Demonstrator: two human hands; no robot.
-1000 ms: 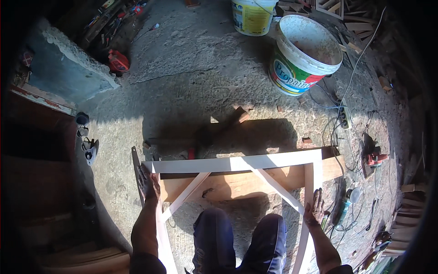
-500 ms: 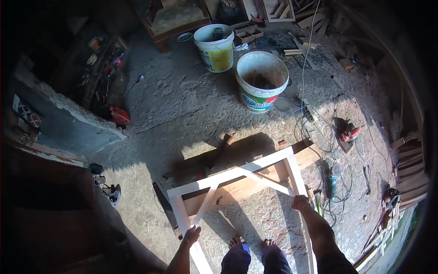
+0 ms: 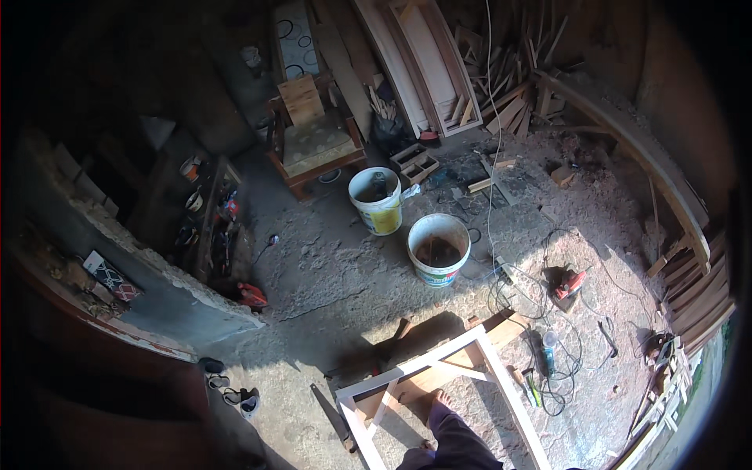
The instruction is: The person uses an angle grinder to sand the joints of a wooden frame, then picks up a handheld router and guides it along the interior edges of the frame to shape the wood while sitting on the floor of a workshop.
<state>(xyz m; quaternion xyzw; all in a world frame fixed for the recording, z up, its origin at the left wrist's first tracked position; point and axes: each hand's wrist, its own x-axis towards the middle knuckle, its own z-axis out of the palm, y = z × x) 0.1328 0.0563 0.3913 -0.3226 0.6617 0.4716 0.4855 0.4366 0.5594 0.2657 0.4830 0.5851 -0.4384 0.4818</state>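
Head view: pale wooden frame [image 3: 427, 358] is seen at lower centre, cut off by the bottom edge. Neither hand is shown, so the state of the fingers cannot be told; whether the frame is being held cannot be confirmed.

Main risk: trip. A bare foot [image 3: 442, 398] is seen inside the frame's outline, close to the brown board [image 3: 505, 332]. If the leg is swung without clearance, toes could be caught on a rail; the frame could be skewed or a joint loosened by the kick. The board could be rocked if its edge is stepped on.

Diagonal braces [image 3: 383, 406] are judged the weakest parts; could be cracked if weight is put on them.

Right of the frame: cables [image 3: 582, 356] are looped around the teal power tool [image 3: 549, 356]. If the frame is slid that way, a loop could be snagged and the tool dragged. Green-handled tool [image 3: 534, 390], near the right rail, could be knocked too.

Left: long dark blade, probably a saw [image 3: 332, 416], lies just beside the frame's corner; bare skin could be cut by a careless step. Edges could be misjudged in the hard sun/shadow mix.
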